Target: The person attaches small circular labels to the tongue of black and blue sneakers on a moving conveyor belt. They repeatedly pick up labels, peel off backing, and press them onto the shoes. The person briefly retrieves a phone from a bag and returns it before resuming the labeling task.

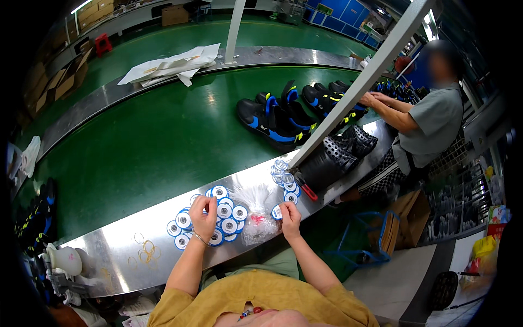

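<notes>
My right hand pinches a round blue-and-white tag at the right of a clear plastic bundle. This bundle, with a red mark on it, is either a bag or a bunch of thin clear strands; I cannot tell which. My left hand, a bracelet at its wrist, is closed above a spread of similar round tags. Whatever its fingers hold, if anything, is hidden. Further right, a second overlapping group of round tags lies on the metal ledge.
Black-and-blue shoes stand on the green belt beyond the ledge. Black perforated boots and a red-handled tool sit beside a slanted post. Rubber bands lie leftward. A co-worker handles shoes at right.
</notes>
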Motion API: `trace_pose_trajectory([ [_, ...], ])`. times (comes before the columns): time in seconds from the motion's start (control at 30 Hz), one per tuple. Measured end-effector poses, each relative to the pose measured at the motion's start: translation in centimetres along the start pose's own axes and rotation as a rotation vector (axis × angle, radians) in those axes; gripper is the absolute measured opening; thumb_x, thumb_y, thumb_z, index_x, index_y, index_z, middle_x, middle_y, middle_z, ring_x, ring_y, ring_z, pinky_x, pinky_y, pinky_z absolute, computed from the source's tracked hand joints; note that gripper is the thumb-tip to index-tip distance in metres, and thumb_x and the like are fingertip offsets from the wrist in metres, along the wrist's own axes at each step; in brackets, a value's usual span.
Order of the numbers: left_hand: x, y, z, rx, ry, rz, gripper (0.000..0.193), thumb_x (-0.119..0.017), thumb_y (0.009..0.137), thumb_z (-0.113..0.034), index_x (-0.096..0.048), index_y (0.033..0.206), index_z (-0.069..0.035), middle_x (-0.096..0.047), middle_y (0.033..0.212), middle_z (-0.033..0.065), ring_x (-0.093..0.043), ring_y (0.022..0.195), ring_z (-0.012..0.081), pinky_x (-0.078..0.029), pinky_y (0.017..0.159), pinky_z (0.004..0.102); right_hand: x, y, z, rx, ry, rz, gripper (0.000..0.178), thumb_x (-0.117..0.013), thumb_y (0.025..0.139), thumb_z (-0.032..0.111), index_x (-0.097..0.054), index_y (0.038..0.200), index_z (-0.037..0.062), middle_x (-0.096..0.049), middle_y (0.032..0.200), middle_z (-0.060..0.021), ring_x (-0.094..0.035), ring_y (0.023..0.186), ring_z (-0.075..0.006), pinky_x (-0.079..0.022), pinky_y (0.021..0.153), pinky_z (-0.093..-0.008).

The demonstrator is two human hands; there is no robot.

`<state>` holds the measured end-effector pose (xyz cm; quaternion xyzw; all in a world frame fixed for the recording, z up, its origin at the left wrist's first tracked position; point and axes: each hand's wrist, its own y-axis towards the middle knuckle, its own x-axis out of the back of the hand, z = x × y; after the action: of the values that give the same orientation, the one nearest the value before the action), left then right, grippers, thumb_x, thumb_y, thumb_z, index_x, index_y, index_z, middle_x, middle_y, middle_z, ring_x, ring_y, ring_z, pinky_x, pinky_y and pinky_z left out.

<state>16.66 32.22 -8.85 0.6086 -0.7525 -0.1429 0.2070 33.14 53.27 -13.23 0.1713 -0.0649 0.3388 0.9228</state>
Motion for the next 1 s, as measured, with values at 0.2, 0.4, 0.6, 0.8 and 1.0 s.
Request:
trace_pose_trajectory([
  [0.2,0.3,0.0,-1.0,0.074,-0.035,-0.011,0.016,-0.062,0.083,0.000,-0.054,0.070,0.000,-0.052,0.062,0.0066,-0.047,0.054,0.0151,-0.036,0.051,0.0265,-0.2,0.3,1.0,0.006,-0.012,0.013,0.008,-0.056,0.090,0.006,-0.058,0.087,-0.0010,-0.057,0.069,-0.0047,-0.052,0.064,-0.0103,-0.043,0.059,-0.0259],
  [0.4,1.2,2.8,-7.3,-0.070,-0.068,0.138,0.014,-0.061,0.082,0.003,-0.054,0.070,0.001,-0.053,0.064,0.0081,-0.048,0.057,0.0159,-0.037,0.053,0.0269,0.1,0.3,1.2,0.012,-0.031,0.020,0.008,-0.057,0.090,0.007,-0.059,0.087,-0.0007,-0.058,0.069,-0.0077,-0.055,0.062,-0.0137,-0.044,0.058,-0.0276],
  [0.6,-4.5,9.9,-8.4,-0.268,0.074,0.430,0.009,-0.061,0.085,-0.005,-0.058,0.079,0.001,-0.056,0.075,0.0122,-0.054,0.067,0.0265,-0.044,0.060,0.0329,0.0,0.3,1.3,0.034,-0.020,0.030,0.009,-0.056,0.090,0.008,-0.059,0.087,0.0002,-0.059,0.070,-0.0107,-0.058,0.062,-0.0204,-0.045,0.059,-0.0299],
  [0.8,-18.2,12.2,-2.8,-0.359,0.105,0.676,0.037,-0.055,0.089,-0.009,-0.050,0.125,-0.002,-0.052,0.127,0.0197,-0.051,0.117,0.0354,-0.043,0.098,0.0372,0.7,0.4,1.8,0.055,-0.042,0.028,0.010,-0.056,0.090,0.008,-0.059,0.087,-0.0003,-0.059,0.070,-0.0109,-0.059,0.061,-0.0205,-0.045,0.057,-0.0301],
  [1.0,-27.0,13.7,4.2,-0.179,0.162,0.569,0.045,-0.058,0.083,-0.009,-0.048,0.127,0.000,-0.049,0.128,0.0229,-0.050,0.115,0.0389,-0.043,0.097,0.0414,0.7,0.3,1.8,0.031,0.009,0.074,0.007,-0.057,0.090,0.006,-0.058,0.089,-0.0010,-0.061,0.074,-0.0117,-0.060,0.065,-0.0202,-0.046,0.059,-0.0295],
])
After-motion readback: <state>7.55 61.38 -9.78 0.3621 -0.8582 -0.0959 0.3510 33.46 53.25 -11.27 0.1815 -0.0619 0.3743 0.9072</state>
